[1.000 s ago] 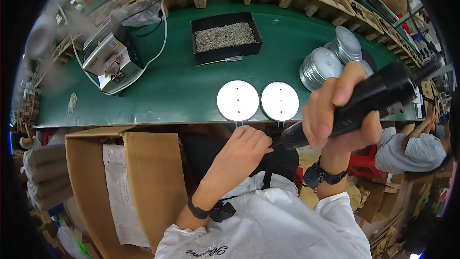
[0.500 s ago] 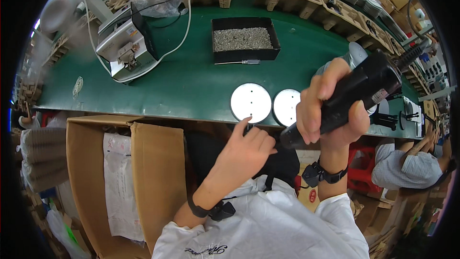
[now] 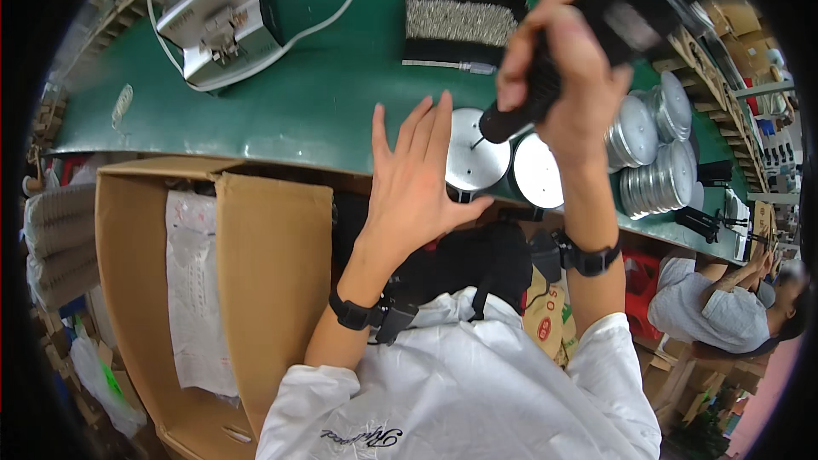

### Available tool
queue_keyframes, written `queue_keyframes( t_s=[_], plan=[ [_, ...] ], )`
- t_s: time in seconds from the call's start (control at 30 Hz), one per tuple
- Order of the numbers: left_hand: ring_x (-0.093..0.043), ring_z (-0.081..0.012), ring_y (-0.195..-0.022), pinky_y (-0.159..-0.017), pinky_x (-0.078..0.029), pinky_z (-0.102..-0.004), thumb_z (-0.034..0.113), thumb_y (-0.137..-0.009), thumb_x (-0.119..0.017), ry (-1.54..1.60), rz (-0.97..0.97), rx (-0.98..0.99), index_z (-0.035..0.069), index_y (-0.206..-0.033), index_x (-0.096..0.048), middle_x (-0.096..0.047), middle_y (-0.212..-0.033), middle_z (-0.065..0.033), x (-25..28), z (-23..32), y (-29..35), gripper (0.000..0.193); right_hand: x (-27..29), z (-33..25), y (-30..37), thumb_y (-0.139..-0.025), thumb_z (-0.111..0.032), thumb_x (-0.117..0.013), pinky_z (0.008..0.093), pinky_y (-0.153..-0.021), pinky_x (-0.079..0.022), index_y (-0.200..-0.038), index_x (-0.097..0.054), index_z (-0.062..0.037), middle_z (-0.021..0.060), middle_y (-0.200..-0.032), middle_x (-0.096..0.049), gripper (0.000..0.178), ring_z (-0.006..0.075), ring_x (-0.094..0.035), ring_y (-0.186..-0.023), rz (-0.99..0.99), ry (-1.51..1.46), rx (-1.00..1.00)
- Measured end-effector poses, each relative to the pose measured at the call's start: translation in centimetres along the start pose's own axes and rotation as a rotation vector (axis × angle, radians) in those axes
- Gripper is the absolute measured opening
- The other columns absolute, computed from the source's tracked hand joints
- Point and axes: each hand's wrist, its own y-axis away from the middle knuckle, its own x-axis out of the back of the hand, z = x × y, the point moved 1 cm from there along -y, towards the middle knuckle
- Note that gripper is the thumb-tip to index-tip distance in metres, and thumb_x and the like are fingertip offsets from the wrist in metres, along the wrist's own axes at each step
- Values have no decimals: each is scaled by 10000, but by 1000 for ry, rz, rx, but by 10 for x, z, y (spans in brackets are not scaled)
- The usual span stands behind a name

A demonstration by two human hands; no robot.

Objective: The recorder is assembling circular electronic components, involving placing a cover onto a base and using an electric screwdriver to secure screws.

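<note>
Open cardboard box and silver machine, left of the left hand.
A white cord curves past the machine; a grey ribbed stack stands farther left; lower right of the right hand are a red stool and a co-worker.

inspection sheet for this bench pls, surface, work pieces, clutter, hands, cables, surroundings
surface: green bench top, glossy
work pieces: left disc and right disc side by side near the front edge; black power driver with its bit at the left disc, contact unclear
clutter: black tray of small metal pieces, slim screwdriver along its near side, disc stacks at right
hands: left hand open, fingers spread by the left disc; right hand gripping the driver
cables: white cable curving round a silver device
surroundings: open cardboard box, red stool, another person
</note>
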Motion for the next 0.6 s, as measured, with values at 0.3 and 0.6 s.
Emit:
queue_keyframes(
  t_s=[0.3, 0.6],
  plan=[
    [-385, -317, -1391, -1182, -137, -613, 441, -650, -835, 31, 33, -11, 4, -1459, -394, -491, -1396, -167, 12, 7, -3, 1020, 8, 10, -5, -954, -236, -562, 296, -427, -451, -996, -511, -1, 125, -668, -564, 244, 165, -510, -459, -49, -208, -83],
    [-679, -220, -805, -1016, -456, -467, 37, -749, -775, 471, 325, -193, 32, -808, -722, -708, -801, -57, 31, 50, -8, 79, 69, -91, 19, -1027, -448, -391, 307, -399, -410, -1155, -546, -13, 101, -715, -556, 480, 162, -468, -470, -28, -669, 271]
  ],
)
